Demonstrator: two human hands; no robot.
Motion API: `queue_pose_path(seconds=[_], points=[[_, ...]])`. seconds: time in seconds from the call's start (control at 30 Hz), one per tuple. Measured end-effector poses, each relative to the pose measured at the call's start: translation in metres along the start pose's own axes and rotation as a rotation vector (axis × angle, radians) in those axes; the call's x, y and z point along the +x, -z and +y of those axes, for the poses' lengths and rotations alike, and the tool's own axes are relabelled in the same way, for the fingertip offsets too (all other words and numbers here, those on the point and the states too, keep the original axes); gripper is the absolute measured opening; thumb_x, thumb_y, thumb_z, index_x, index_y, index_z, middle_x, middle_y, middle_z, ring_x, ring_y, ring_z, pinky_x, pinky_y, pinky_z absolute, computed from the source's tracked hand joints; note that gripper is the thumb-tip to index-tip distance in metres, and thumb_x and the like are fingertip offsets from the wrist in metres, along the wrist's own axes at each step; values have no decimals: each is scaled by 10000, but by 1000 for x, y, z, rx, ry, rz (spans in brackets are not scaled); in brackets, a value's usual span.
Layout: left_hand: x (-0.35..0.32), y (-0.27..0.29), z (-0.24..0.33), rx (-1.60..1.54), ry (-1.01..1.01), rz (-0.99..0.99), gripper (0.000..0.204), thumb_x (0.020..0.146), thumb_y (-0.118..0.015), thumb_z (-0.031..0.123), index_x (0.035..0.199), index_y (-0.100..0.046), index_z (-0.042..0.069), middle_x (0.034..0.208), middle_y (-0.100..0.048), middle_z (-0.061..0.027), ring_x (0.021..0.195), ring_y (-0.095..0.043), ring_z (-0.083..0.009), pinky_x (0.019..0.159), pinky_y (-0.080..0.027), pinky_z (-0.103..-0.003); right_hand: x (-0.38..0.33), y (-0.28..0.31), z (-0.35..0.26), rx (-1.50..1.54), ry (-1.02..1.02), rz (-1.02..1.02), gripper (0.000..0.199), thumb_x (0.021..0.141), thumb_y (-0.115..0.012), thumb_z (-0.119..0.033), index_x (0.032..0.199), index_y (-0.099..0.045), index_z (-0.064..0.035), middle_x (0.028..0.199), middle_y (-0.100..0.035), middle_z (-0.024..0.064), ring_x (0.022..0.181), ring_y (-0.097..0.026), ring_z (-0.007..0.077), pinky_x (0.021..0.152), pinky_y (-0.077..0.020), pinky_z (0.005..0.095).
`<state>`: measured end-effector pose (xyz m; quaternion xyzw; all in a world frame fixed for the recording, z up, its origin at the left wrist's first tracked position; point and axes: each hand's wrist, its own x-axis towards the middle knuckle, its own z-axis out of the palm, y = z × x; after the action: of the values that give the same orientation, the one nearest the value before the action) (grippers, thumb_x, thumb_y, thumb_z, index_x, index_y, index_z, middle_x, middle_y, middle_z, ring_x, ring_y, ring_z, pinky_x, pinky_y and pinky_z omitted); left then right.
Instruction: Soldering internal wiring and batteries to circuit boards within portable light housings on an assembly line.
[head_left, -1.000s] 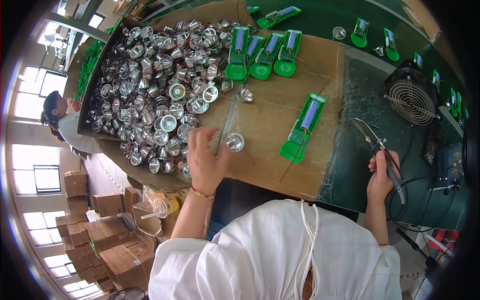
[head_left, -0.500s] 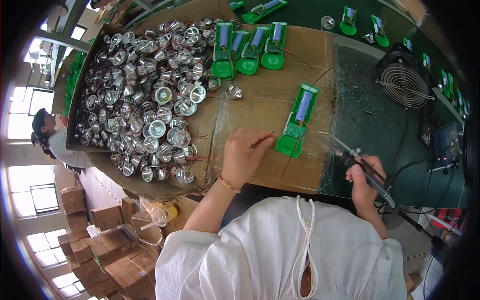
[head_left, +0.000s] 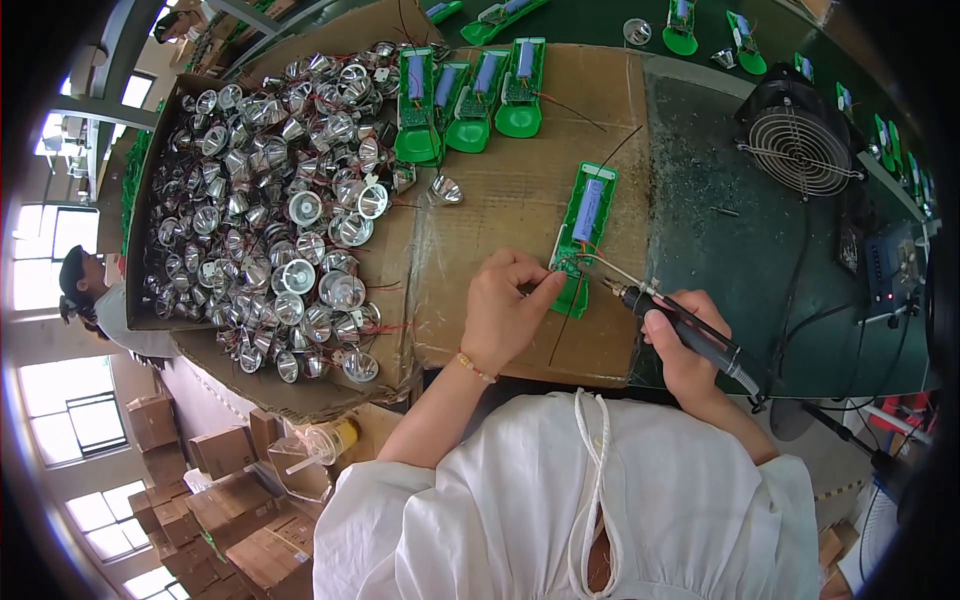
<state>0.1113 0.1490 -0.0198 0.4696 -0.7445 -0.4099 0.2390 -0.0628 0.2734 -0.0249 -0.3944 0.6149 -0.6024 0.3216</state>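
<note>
A green plastic housing [head_left: 575,300] lies on the cardboard in front of me, with a blue-purple battery cell [head_left: 589,210] and a small circuit board [head_left: 568,263] in it. My left hand [head_left: 503,305] is closed in a pinch at the board's left edge, on a thin wire mostly hidden by the fingertips. My right hand [head_left: 690,345] is wrapped round a soldering iron [head_left: 705,345] with a thin curved feed tube [head_left: 615,270]. Its tip is close to the board's right side; contact cannot be made out. Loose dark wires stick out from both ends of the housing.
At left stands a carton [head_left: 145,250] heaped with silver reflector cups [head_left: 290,210] on red wires. Several more green housings [head_left: 518,120] lie at the cardboard's far edge. A fan with a wire guard [head_left: 800,150] and a dark control box [head_left: 893,285] stand at right.
My right hand has brought the soldering iron left to the circuit board. My left hand has moved in with the wire, its fingertips now at the board. The whole view has shifted slightly.
</note>
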Motion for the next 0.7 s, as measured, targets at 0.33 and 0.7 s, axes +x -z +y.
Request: queue_pose_path(seconds=[0.33, 0.7], points=[[5, 0, -1, -22, 27, -42, 170, 770, -682, 144, 705, -638, -7, 765, -544, -48, 661, -512, -119, 559, -401, -251, 1, -3, 2, 41, -77, -39, 137, 809, -619, -88, 852, -536, 12, 683, -581, 73, 579, -564, 103, 529, -475, 227], [4, -3, -1, -15, 38, -10, 173, 748, -663, 159, 677, -633, 4, 723, -562, -101, 659, -537, -218, 572, -418, -313, -5, 3, -6, 179, -185, 58, 152, 823, -619, -97, 886, -530, 10, 697, -598, 83, 601, -566, 95, 550, -478, 220]])
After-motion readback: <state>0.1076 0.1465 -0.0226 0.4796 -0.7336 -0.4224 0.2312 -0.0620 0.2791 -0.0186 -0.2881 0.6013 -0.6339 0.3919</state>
